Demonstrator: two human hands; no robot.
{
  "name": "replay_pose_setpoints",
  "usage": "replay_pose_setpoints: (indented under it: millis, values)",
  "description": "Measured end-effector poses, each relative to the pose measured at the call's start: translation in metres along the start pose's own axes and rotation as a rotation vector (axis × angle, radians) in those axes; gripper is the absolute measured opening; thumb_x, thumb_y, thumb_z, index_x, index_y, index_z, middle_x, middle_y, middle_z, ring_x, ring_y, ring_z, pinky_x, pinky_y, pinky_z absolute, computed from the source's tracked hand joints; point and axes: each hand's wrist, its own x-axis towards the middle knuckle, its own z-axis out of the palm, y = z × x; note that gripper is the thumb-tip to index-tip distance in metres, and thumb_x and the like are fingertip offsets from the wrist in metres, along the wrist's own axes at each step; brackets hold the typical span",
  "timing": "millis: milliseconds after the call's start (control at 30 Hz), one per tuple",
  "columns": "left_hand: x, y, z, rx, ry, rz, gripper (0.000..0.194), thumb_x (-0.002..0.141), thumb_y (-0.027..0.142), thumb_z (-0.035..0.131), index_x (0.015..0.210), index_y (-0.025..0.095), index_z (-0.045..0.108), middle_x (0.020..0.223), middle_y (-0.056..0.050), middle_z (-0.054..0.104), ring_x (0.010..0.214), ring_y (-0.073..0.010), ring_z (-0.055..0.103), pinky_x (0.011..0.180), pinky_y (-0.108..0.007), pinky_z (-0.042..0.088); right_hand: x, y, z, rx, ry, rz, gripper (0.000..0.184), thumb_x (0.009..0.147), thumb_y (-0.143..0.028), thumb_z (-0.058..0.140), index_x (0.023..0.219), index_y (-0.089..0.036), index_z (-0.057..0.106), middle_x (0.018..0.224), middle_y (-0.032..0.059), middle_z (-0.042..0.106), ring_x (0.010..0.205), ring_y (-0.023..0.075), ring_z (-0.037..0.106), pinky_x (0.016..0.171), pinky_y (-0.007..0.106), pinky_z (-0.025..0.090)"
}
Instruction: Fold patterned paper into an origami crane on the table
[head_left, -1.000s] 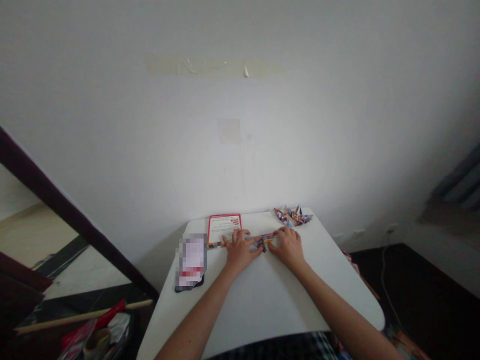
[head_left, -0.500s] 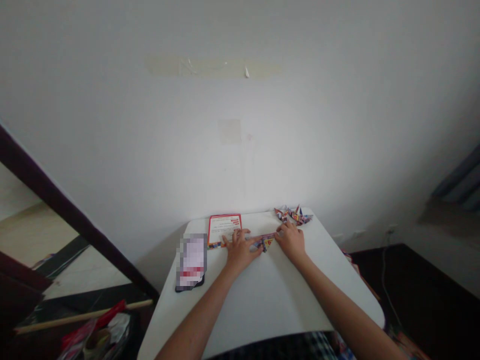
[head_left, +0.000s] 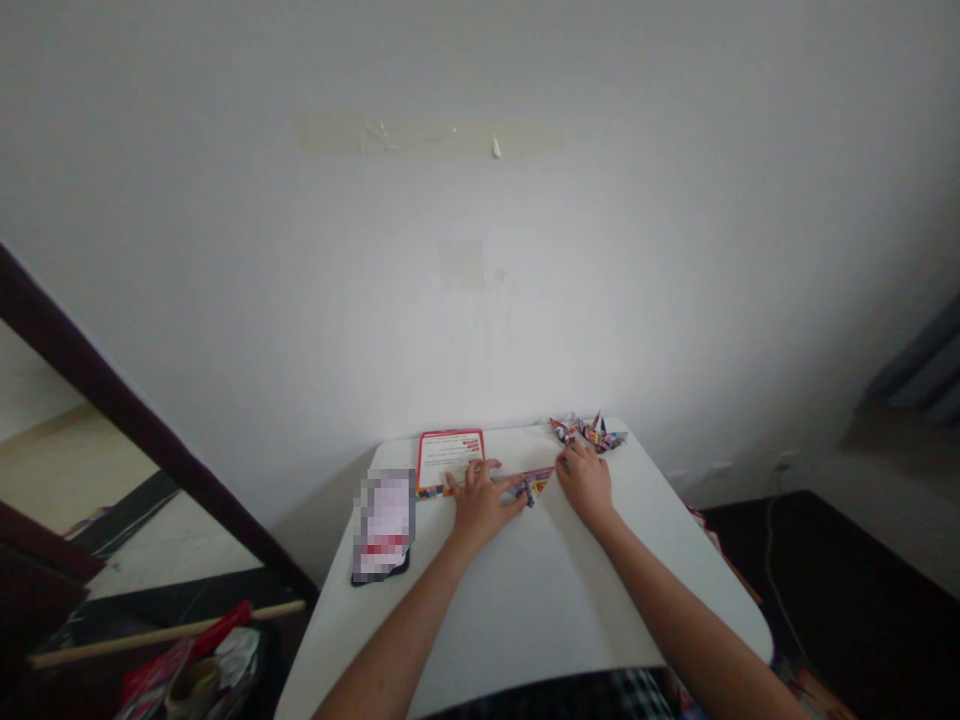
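A small folded piece of printed paper (head_left: 538,484), purple and yellow with a pointed right end, lies on the white table (head_left: 525,600). My left hand (head_left: 480,503) is spread out, its index finger and thumb pressing the paper's left part flat and covering some of it. At the paper's right tip, my right hand (head_left: 586,485) has its fingers curled together in a pinch; the exact contact is hard to see. Just beyond that hand sit several folded paper pieces (head_left: 592,434) with pointed ends, made of similar printed paper.
A red-edged printed card (head_left: 450,458) lies at the table's back, partly under my left fingers. A phone (head_left: 384,530) with a blurred-out screen rests at the left. The wall (head_left: 480,350) stands directly behind the table. A bin with a wooden stick (head_left: 172,632) is at lower left.
My right hand has slid slightly right, to the paper's tip, with more of the paper's upper edge showing. My left hand stays in place.
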Motion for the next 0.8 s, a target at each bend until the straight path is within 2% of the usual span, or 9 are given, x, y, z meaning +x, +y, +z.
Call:
replay_pose_setpoints:
  millis: [167, 433, 567, 800]
  values:
    - [-0.001, 0.002, -0.002, -0.008, -0.015, -0.020, 0.035, 0.080, 0.057, 0.063, 0.114, 0.051, 0.066, 0.135, 0.000, 0.049, 0.133, -0.0332, 0.029, 0.109, -0.075, -0.001, -0.004, 0.003, 0.000, 0.033, 0.003, -0.016, 0.024, 0.095, -0.034, 0.046, 0.094, -0.023, 0.068, 0.109, 0.0066, 0.064, 0.106, 0.0219, 0.053, 0.088, 0.033, 0.038]
    - [-0.001, 0.004, -0.002, 0.026, 0.004, -0.022, 0.035, 0.079, 0.057, 0.064, 0.114, 0.052, 0.066, 0.135, 0.000, 0.049, 0.133, -0.0342, 0.031, 0.109, -0.075, 0.003, -0.002, 0.003, -0.002, 0.048, -0.060, -0.010, 0.023, 0.088, -0.040, 0.057, 0.102, -0.027, 0.070, 0.116, 0.0061, 0.061, 0.111, 0.0235, 0.050, 0.090, 0.035, 0.039]
    - [-0.001, 0.003, -0.001, 0.009, -0.006, -0.020, 0.035, 0.080, 0.058, 0.063, 0.115, 0.051, 0.066, 0.136, 0.000, 0.049, 0.134, -0.0335, 0.030, 0.109, -0.075, -0.001, -0.003, 0.002, -0.002, 0.064, -0.064, -0.015, 0.025, 0.086, -0.042, 0.059, 0.105, -0.029, 0.070, 0.117, 0.0060, 0.059, 0.111, 0.0239, 0.050, 0.092, 0.036, 0.039]
    - [0.000, -0.002, 0.006, 0.017, 0.039, -0.004, 0.036, 0.079, 0.058, 0.064, 0.115, 0.054, 0.065, 0.136, 0.000, 0.050, 0.134, -0.0339, 0.030, 0.107, -0.077, -0.001, -0.012, -0.002, -0.004, 0.119, -0.074, -0.056, 0.040, 0.078, -0.050, 0.068, 0.112, -0.031, 0.068, 0.122, 0.0065, 0.057, 0.114, 0.0262, 0.047, 0.095, 0.038, 0.039]
